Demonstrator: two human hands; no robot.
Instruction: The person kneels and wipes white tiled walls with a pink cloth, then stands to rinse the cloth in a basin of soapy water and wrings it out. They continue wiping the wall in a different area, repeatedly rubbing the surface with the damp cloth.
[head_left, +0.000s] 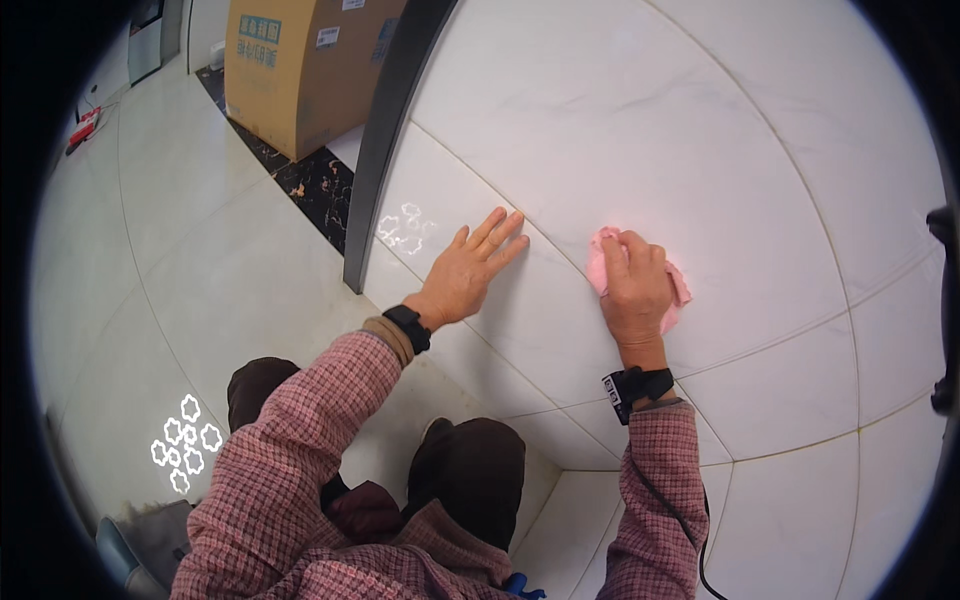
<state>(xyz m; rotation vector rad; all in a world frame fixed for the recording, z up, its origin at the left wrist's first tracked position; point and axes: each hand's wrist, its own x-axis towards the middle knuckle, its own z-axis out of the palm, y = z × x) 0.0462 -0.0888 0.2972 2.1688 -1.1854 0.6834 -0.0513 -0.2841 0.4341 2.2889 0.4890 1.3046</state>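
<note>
My right hand (637, 289) grips a bunched pink cloth (600, 262) and presses it against the white wall tiles (637, 135). Part of the cloth sticks out on both sides of the fingers. Left of it, my left hand (472, 270) holds nothing; its fingers are spread, and the fingertips reach a grout line (465, 166) between tiles. Whether that palm touches the tile cannot be made out. Both wrists wear black straps, and a black cable (664, 510) runs along my right sleeve.
A dark grey door frame (386, 142) edges the wall on the left. Beyond it a large cardboard box (300, 75) stands by a black marbled floor strip (315, 180). A red object (84, 129) lies far left on the pale floor tiles (210, 247). Flower-shaped light reflections (186, 442) show lower left.
</note>
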